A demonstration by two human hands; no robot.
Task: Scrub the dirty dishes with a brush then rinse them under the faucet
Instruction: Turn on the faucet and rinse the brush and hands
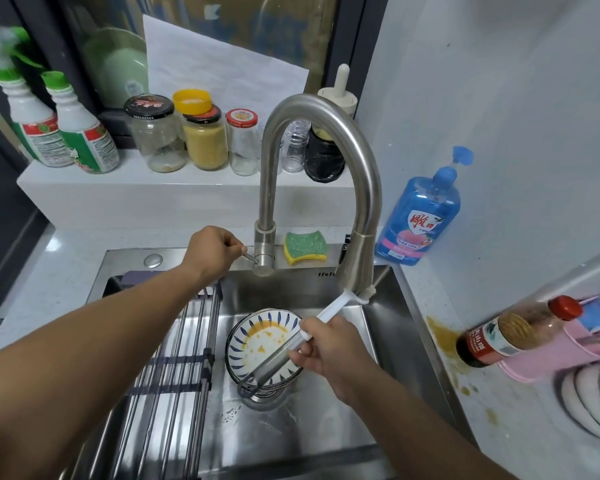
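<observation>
- The left hand [215,249] reaches to the back rim of the sink [291,427]. Its fingers are curled round the thin lever [250,258] at the base of the faucet [323,133].
- The right hand [326,348] is over the middle of the basin, fingers wrapped round the handle of the brush [333,308]. The white bristle end sits just under the faucet's spout, near the back right corner.
- The dirty dish [260,341] (blue strokes round the rim, orange smears inside) lies in the basin over the drain, just left of the right hand. The metal tail of the brush handle crosses above it.
- A drying rack [174,358] spans the left side of the sink.
- A green and yellow sponge [305,247] rests on the back rim, just right of the faucet base.
- A blue soap bottle [420,216] stands at the counter's back right corner, and a sauce bottle [513,332] lies tilted at its right edge.
- Jars [205,140] line the ledge [84,192] behind the sink.
</observation>
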